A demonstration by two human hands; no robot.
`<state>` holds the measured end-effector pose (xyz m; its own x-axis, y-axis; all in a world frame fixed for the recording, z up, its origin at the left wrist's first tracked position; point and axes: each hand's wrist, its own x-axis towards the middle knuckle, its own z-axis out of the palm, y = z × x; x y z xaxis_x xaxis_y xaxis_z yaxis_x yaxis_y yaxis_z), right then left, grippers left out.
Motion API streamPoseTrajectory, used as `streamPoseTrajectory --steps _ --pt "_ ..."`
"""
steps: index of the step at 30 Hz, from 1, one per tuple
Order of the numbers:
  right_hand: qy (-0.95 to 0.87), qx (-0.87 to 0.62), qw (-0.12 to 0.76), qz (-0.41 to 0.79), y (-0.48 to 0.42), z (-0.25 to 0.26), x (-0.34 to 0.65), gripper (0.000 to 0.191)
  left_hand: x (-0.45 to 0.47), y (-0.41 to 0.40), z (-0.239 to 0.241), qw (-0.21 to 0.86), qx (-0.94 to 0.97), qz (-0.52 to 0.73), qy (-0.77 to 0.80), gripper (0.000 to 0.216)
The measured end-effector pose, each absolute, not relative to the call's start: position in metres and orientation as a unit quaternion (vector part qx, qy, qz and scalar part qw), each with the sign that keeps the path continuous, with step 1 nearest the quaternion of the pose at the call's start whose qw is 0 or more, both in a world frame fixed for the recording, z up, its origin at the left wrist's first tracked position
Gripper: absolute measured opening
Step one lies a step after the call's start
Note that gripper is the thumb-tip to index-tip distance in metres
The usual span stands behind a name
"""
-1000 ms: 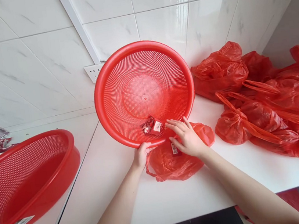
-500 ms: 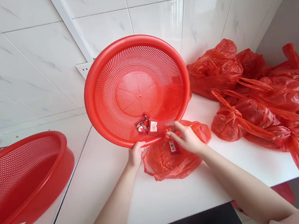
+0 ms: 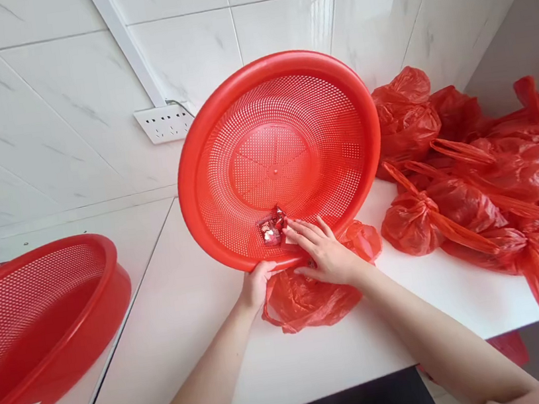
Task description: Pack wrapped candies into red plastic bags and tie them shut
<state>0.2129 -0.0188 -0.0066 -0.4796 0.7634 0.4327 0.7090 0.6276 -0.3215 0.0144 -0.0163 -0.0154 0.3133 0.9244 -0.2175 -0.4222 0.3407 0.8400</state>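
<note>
My left hand [image 3: 257,284] grips the lower rim of a red perforated plastic basket [image 3: 268,142], which is tilted up so its inside faces me. A few small wrapped packets [image 3: 270,232] rest low inside it. Reaching over the rim, my right hand [image 3: 324,251] has its fingers stretched out on or just above these packets and partly covers a pale one. Beneath the basket and my right hand, a red plastic bag [image 3: 308,300] lies loose on the white table; what it holds is mostly hidden.
Several knotted red plastic bags [image 3: 473,193] are heaped at the right. A second red basket [image 3: 104,278] stands at the left, past a seam in the white table [image 3: 170,350]. A power strip [image 3: 165,123] is fixed to the tiled wall behind.
The basket has shifted right and tilted, its right side higher. My right hand has let go of a small red packet at the bag and moved up over the rim to the packets inside.
</note>
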Motion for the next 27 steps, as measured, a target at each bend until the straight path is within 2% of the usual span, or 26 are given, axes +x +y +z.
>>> streamPoseTrajectory --steps 3,5,7,9,12,14,18,19,21,24,26,27 --pt "-0.841 -0.416 0.310 0.152 -0.018 -0.007 0.214 0.044 0.015 -0.016 -0.017 0.711 0.329 0.480 0.394 0.028" --pt "-0.785 -0.424 0.369 0.263 -0.018 -0.007 0.215 0.035 0.013 -0.012 -0.018 0.697 0.324 0.491 0.409 0.026" --pt "-0.691 -0.435 0.433 0.381 -0.017 -0.006 0.215 0.041 0.010 -0.008 -0.020 0.685 0.333 0.509 0.400 0.026" --pt "-0.605 -0.428 0.474 0.476 -0.016 -0.005 0.215 0.055 0.007 -0.004 -0.021 0.669 0.349 0.533 0.384 0.025" --pt "-0.539 -0.419 0.499 0.534 -0.014 -0.005 0.216 0.070 0.005 -0.001 -0.022 0.649 0.368 0.551 0.374 0.021" --pt "-0.534 -0.433 0.513 0.515 -0.013 -0.005 0.216 0.073 0.004 0.000 -0.023 0.644 0.372 0.555 0.373 0.021" --pt "-0.589 -0.447 0.516 0.433 -0.017 -0.001 0.217 0.039 0.002 0.002 -0.026 0.625 0.375 0.569 0.380 0.017" --pt "-0.605 -0.449 0.509 0.416 -0.018 0.001 0.217 0.036 0.002 0.002 -0.027 0.618 0.382 0.573 0.380 0.017" --pt "-0.640 -0.457 0.505 0.355 -0.021 0.004 0.219 0.035 0.002 0.002 -0.028 0.605 0.395 0.575 0.382 0.017" --pt "-0.711 -0.468 0.490 0.187 -0.022 0.007 0.220 0.030 0.005 -0.003 -0.029 0.618 0.402 0.556 0.385 0.019" --pt "-0.765 -0.460 0.438 0.107 -0.022 0.006 0.219 0.033 0.008 -0.008 -0.028 0.647 0.401 0.525 0.382 0.023" --pt "-0.787 -0.458 0.405 0.080 -0.022 0.004 0.218 0.040 0.009 -0.011 -0.028 0.662 0.402 0.506 0.379 0.024"
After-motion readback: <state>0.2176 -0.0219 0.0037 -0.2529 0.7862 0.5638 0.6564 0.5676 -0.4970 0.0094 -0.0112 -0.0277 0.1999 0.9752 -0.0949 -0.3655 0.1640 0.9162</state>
